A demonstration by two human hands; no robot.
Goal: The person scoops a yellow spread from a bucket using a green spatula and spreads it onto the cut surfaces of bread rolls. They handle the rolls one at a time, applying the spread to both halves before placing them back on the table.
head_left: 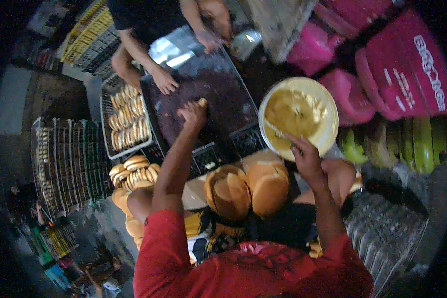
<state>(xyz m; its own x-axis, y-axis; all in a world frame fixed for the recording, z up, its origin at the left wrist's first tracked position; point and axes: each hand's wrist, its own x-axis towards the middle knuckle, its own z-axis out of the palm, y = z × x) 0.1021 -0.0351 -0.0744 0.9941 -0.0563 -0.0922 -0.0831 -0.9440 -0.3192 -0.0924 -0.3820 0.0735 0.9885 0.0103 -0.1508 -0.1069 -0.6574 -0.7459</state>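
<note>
My right hand (307, 158) grips a slim, pale spreading tool (275, 127), its far end inside a round cream-coloured tub (334, 126). Yellow spread (290, 113) coats the tub's bottom and wall. Over a dark, shallow tray-like surface (223, 100), my left hand (193, 113) reaches forward with its fingers bent. A small tan piece (202, 102) shows at its fingertips; whether it is held is unclear. Two large browned bread pieces, one on the left (228, 192) and one on the right (268, 188), lie side by side before me.
Opposite me, a person's hands, one (165, 82) and another (208, 39), rest by the dark surface and clear plastic (175, 48). A crate of packed buns (149, 139) stands left, above piled buns (138, 173). Pink containers (348, 97) stand right; stacked crates (72, 164) are far left.
</note>
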